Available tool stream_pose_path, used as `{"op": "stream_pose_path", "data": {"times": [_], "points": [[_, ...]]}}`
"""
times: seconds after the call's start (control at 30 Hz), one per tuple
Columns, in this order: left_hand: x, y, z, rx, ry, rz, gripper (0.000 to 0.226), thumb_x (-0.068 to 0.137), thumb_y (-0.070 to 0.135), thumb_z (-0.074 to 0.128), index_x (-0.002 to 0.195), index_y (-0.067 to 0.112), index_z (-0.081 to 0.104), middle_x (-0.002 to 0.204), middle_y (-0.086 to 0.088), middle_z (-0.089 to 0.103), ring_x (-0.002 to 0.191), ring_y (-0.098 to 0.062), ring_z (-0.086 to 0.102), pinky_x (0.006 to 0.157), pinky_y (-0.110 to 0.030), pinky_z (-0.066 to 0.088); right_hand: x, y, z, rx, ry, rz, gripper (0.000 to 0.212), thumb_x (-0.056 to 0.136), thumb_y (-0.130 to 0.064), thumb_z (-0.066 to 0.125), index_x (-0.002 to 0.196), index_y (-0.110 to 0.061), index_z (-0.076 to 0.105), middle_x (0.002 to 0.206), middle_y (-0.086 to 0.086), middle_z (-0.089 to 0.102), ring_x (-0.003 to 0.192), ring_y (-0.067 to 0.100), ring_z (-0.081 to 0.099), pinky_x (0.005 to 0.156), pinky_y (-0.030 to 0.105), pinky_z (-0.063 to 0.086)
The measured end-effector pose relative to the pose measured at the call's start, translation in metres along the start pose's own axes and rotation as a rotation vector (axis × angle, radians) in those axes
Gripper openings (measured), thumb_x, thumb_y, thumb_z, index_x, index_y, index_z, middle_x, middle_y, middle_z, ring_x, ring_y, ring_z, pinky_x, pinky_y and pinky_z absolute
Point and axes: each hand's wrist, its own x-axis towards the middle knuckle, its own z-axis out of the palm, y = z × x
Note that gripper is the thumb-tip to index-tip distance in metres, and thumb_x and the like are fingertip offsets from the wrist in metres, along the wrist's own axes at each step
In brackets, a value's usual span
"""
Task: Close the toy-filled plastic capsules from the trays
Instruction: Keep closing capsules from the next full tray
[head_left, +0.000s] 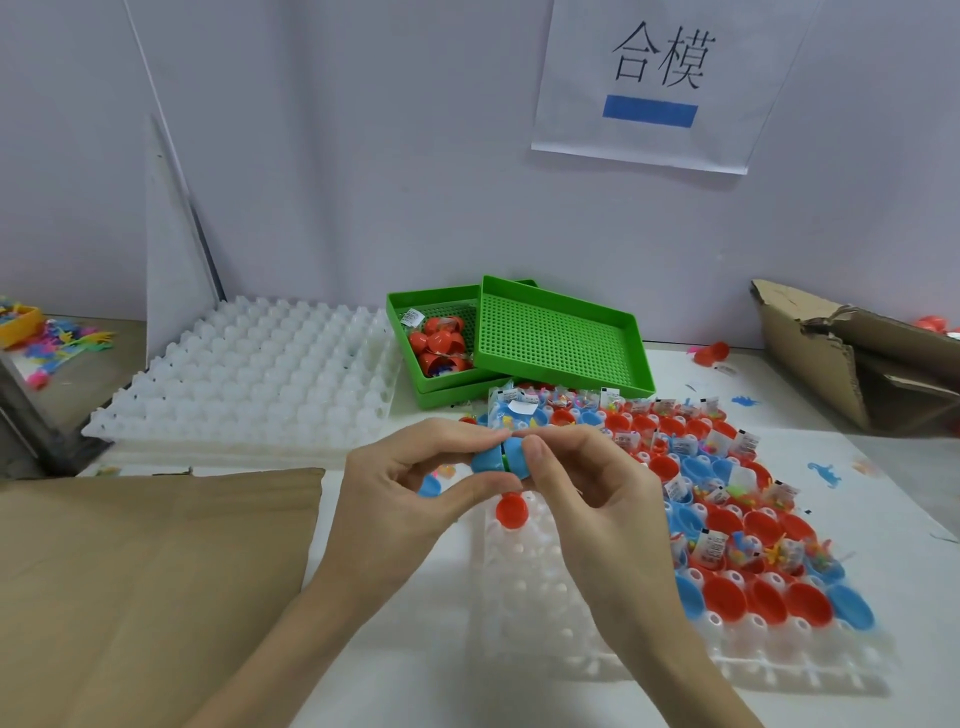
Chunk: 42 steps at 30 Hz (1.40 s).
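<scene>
Step in hand: you are pressing the two halves of a blue capsule together, and a thin seam showing green still runs between them, so I judge it not yet snapped shut
Left hand: your fingers are curled round the left half, thumb under and forefinger on top
Right hand: your fingers pinch the right half, thumb flat across its face
Where it is: held in the air over the near-left part of the filled tray, above the middle of the desk
Doing it well: keep the rims square to each other and push straight along the axis; the green bit in the seam may be toy or wrapper, so tuck it in before you squeeze, or the halves could well jam
Still open: rows of red and blue halves with toys and paper tags fill the tray's right side
Loose red half: sits just under your hands and could be knocked
Around: empty white tray at the far left, green baskets behind holding red capsules, cardboard sheet at the near-left edge, torn carton at the far right
</scene>
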Motion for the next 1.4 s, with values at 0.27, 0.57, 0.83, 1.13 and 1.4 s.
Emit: {"op": "stream_pose_path", "data": {"times": [0.27, 0.57, 0.83, 1.13, 1.4], "points": [[0.001, 0.001, 0.002, -0.056, 0.019, 0.0, 0.033, 0.07, 0.015, 0.088, 0.101, 0.025, 0.082, 0.104, 0.0, 0.079, 0.103, -0.022, 0.075, 0.09, -0.025, 0.059, 0.001, -0.001, -0.002, -0.003, -0.039, 0.001, 0.009, 0.091, -0.019, 0.07, 0.097, -0.014, 0.075, 0.09, -0.002, 0.078, 0.084, 0.014, 0.075, 0.072, 0.018, 0.058], [0.001, 0.003, 0.005, -0.09, 0.014, -0.097, 0.027, 0.07, 0.018, 0.087, 0.096, 0.017, 0.081, 0.102, -0.002, 0.079, 0.097, -0.018, 0.076, 0.086, -0.019, 0.058, -0.002, 0.002, 0.005, 0.073, 0.02, 0.067, 0.016, 0.097, -0.023, 0.063, 0.097, -0.012, 0.075, 0.092, 0.005, 0.078, 0.086, 0.02, 0.076, 0.075, 0.025, 0.06], [0.0, 0.004, 0.007, -0.178, -0.032, -0.176, 0.031, 0.078, 0.015, 0.081, 0.109, 0.013, 0.082, 0.107, -0.004, 0.08, 0.102, -0.016, 0.076, 0.086, -0.018, 0.057, -0.006, 0.001, 0.01, 0.09, 0.118, 0.037, 0.014, 0.095, -0.023, 0.065, 0.099, -0.012, 0.074, 0.092, 0.003, 0.078, 0.087, 0.017, 0.076, 0.075, 0.022, 0.059], [0.0, 0.0, 0.003, -0.098, 0.027, -0.05, 0.033, 0.068, 0.013, 0.087, 0.1, 0.016, 0.082, 0.105, -0.005, 0.079, 0.103, -0.023, 0.075, 0.089, -0.024, 0.059, -0.006, 0.0, 0.008, 0.101, 0.036, 0.052, 0.013, 0.09, -0.024, 0.07, 0.095, -0.013, 0.075, 0.094, 0.003, 0.078, 0.089, 0.017, 0.076, 0.076, 0.021, 0.058], [0.0, -0.002, 0.002, 0.272, 0.02, 0.11, 0.039, 0.084, 0.02, 0.08, 0.123, 0.02, 0.075, 0.114, 0.007, 0.068, 0.109, -0.015, 0.067, 0.093, -0.023, 0.054, -0.002, -0.004, 0.009, 0.487, -0.016, 0.379, 0.019, 0.087, -0.022, 0.074, 0.1, -0.008, 0.075, 0.109, 0.017, 0.077, 0.104, 0.031, 0.075, 0.092, 0.034, 0.061]]}}
